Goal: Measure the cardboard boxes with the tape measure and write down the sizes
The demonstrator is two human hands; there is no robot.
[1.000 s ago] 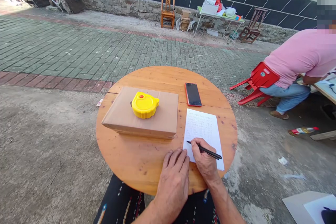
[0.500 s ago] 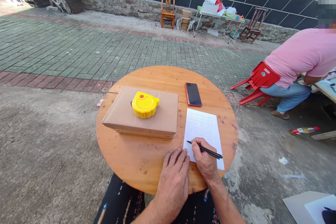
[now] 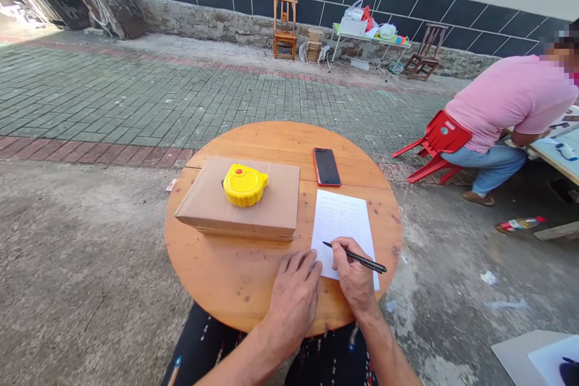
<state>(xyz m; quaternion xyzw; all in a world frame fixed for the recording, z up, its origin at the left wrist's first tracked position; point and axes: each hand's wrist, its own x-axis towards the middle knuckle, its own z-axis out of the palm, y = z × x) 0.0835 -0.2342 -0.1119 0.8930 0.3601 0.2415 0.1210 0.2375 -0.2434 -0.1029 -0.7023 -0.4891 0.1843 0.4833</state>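
the right hand (image 3: 353,277) gripped a slim black pen (image 3: 355,258), tip on the white lined paper sheet (image 3: 342,224). the left hand (image 3: 294,298) lay flat and released at the sheet's edge, apparently steadying it on the round wooden table (image 3: 235,277).

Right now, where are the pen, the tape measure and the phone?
pen (image 3: 364,261), head view, middle of its black barrel.
tape measure (image 3: 245,185), head view, top of its yellow case.
phone (image 3: 326,166), head view, centre of its dark screen.

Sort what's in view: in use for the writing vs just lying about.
In use: pen in right hand, sheet of paper under its tip, left hand flat at the sheet's edge, round table.
Lying about, untouched: tape measure on cardboard box, phone, bottle on the ground.
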